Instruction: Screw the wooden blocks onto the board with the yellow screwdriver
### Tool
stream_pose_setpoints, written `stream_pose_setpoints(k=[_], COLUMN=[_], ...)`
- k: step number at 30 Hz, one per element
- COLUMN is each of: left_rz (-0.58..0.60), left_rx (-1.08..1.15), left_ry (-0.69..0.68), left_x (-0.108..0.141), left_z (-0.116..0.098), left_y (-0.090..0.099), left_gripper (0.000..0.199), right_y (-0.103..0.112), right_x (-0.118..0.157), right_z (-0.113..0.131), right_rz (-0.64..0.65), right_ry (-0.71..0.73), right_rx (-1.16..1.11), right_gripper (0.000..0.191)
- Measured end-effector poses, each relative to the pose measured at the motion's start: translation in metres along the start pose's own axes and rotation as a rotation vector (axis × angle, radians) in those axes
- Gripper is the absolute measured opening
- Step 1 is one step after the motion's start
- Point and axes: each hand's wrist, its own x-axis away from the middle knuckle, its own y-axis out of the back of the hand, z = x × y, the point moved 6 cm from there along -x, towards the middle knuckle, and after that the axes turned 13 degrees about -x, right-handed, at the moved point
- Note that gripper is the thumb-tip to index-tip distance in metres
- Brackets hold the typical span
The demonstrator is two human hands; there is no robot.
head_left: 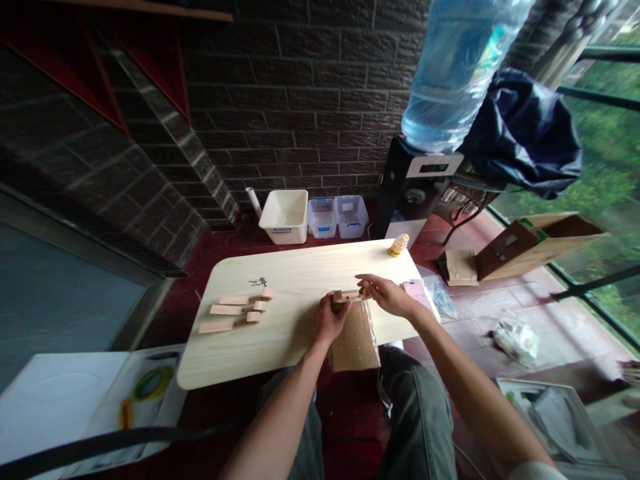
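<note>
My left hand (pixel 330 319) is closed around a small light wooden block (pixel 344 295), keeping it on the far end of a cardboard box (pixel 354 340). A dark hole shows in the block's near face. My right hand (pixel 384 295) pinches a small yellow-and-black tool (pixel 362 291), which looks like a short screwdriver, at the block's right end. Its tip is too small to make out. To the left on the pale table (pixel 295 277) lie several wooden strips (pixel 227 309) with rounded wooden pieces (pixel 259 306) at their right ends. Small dark metal parts (pixel 259 283) lie behind them.
A clear container with yellow parts (pixel 399 245) stands at the table's far right corner, a pink sheet (pixel 417 292) at its right edge. Plastic bins (pixel 284 230) and a water dispenser (pixel 413 190) are beyond the table. An open carton (pixel 530 247) stands on the right.
</note>
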Motion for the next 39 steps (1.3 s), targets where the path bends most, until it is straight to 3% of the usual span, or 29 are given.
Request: stream_pose_setpoints(k=[6,15,24,30,39], left_rz=[-0.008,-0.008,-0.006,-0.012,-0.015], left_rx=[0.003,-0.012,0.015,0.068,0.123], left_ry=[0.004,0.000,0.032,0.048,0.083], left_x=[-0.001,-0.002,-0.002,-0.001,-0.001], left_z=[0.000,-0.001,-0.001,-0.012,-0.020], left_y=[0.001,0.001,0.001,0.009,0.016], left_gripper=[0.047,0.045,0.047,0.042,0.041], right_y=[-0.004,-0.015,-0.008,-0.018,-0.013], right_x=[0.004,0.008,0.006,0.006,0.002], right_z=[0.000,-0.001,-0.001,0.000,-0.007], right_rz=[-0.073,-0.024,-0.062,-0.056,-0.168], right_ry=[0.055,-0.026,-0.069,-0.055,-0.069], right_rx=[0.200,0.414,0.411,0.440,0.452], right_gripper=[0.028,0.012,0.011,0.013,0.009])
